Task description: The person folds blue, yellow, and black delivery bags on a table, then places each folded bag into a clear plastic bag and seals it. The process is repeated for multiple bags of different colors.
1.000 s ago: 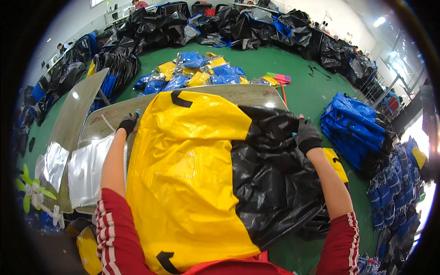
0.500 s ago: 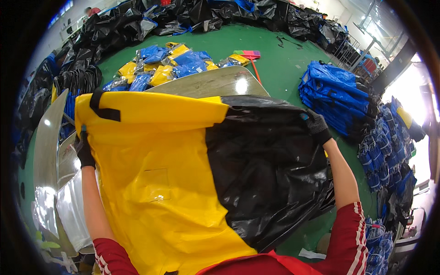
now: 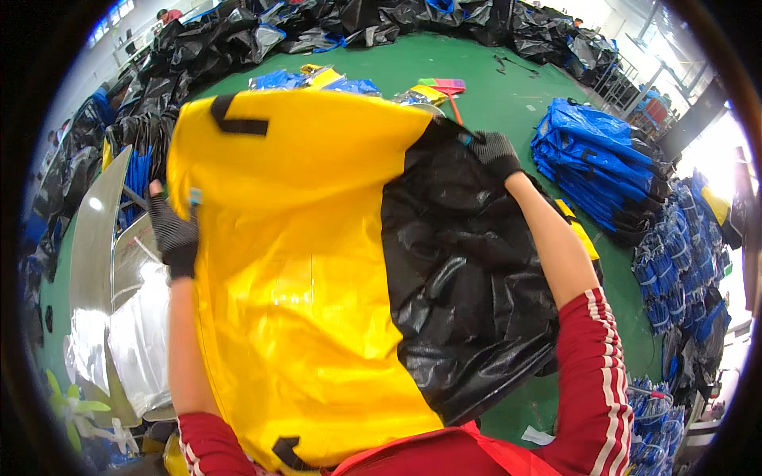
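A large glossy yellow and black tarpaulin bag [image 3: 302, 278] spreads out in front of me, yellow on the left and black on the right. Black strap pieces show on its upper flap and near its bottom edge. My left hand [image 3: 175, 230], in a dark knit glove, grips its left side; some fingers are hidden behind the material. At the upper right, my gloved right hand [image 3: 494, 157] is closed on the edge of the black part. The raised yellow top is slightly blurred and covers most of the table beneath.
Packed blue and yellow bundles [image 3: 278, 79] lie on the green floor ahead, beside a broom [image 3: 444, 85]. Folded blue tarpaulins [image 3: 591, 163] are stacked at right, above tied blue bundles [image 3: 675, 262]. Grey boards [image 3: 91, 238] stand at left. Dark tarpaulins [image 3: 333, 28] line the back.
The top of the bag has swung up and away from me, hiding more of the table and bundles. My right hand has moved up and left; my left hand has shifted right and slightly up.
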`<action>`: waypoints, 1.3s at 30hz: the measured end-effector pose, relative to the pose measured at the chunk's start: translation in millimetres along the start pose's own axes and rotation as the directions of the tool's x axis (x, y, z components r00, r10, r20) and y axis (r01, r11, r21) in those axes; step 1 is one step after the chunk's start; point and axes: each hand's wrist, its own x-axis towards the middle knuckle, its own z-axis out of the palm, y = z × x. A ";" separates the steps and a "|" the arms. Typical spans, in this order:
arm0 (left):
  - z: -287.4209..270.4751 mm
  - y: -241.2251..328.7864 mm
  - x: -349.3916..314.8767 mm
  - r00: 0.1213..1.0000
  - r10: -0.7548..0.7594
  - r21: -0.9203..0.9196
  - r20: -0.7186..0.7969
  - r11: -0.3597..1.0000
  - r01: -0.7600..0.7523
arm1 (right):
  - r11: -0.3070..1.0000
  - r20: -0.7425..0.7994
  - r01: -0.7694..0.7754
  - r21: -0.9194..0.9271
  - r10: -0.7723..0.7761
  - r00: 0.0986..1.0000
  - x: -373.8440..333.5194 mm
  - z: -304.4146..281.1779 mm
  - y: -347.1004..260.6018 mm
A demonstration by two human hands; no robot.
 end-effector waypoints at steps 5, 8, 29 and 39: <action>-68.9 235.1 -157.7 0.221 0.819 -0.846 0.529 0.529 0.064 | 0.994 0.005 -0.082 -0.077 0.082 0.997 44.0 37.5 -35.4; -102.2 314.5 -259.8 0.463 0.882 -0.993 0.087 0.116 -0.034 | 0.980 -0.130 -0.182 -0.081 0.171 0.977 57.5 24.9 -44.3; -242.8 9.2 -439.7 0.371 -0.919 -0.276 0.130 0.326 0.904 | 0.979 0.276 -0.052 -0.199 0.107 0.955 -76.9 129.5 -76.6; -337.0 5.5 -365.8 0.149 -0.870 -0.470 0.470 -0.104 0.876 | 0.984 0.250 0.031 -0.176 0.015 0.968 -62.5 166.9 -41.5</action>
